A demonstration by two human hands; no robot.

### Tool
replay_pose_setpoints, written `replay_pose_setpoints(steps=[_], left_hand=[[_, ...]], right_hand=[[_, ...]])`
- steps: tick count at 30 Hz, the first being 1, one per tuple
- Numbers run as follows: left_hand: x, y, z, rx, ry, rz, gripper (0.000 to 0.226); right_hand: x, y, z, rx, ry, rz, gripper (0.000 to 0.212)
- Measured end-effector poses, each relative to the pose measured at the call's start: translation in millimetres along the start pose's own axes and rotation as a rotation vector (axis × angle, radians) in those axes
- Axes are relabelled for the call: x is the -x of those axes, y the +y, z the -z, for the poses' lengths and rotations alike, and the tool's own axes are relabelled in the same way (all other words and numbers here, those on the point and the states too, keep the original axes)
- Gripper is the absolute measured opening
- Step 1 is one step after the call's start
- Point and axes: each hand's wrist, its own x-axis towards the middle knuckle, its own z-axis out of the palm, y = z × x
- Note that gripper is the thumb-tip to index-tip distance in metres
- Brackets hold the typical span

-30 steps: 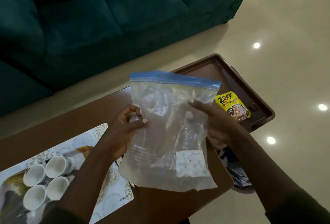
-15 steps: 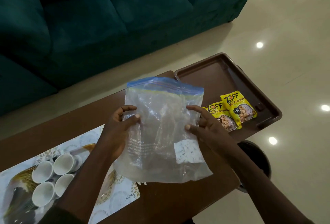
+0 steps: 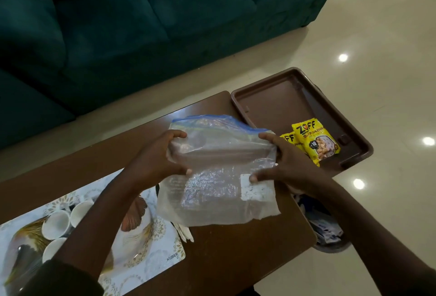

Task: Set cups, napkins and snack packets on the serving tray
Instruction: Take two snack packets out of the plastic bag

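Both hands hold a clear zip bag (image 3: 219, 177) with a blue seal over the brown table (image 3: 231, 255). My left hand (image 3: 160, 156) grips its left edge and my right hand (image 3: 283, 163) grips its right edge, the top half bent over. A brown serving tray (image 3: 278, 102) lies at the table's right end with two yellow snack packets (image 3: 316, 142) in its near corner. Three white cups (image 3: 59, 225) lie on a patterned placemat (image 3: 146, 246) at the lower left. White napkins (image 3: 186, 233) peek out from under the bag.
A dark green sofa (image 3: 141, 17) fills the far side beyond a strip of cream tiled floor (image 3: 377, 59). A round dark bin (image 3: 328, 232) with wrappers inside stands on the floor just off the table's right edge, below my right forearm.
The bag has come down from upright toward the table and its top is now folding over. Both hands shifted to its side edges. The second snack packet came into view.
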Motion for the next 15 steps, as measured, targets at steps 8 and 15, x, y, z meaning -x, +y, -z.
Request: replay_pose_setpoints(steps=[8,15], left_hand=[[-3,-8,-22,-0.164,0.377,-0.096,0.046],[-4,-4,-37,-0.05,0.346,-0.046,0.03]], right_hand=[[-10,4,-1,0.317,0.47,0.264,0.021],[-6,12,0,-0.036,0.244,0.206,0.005]])
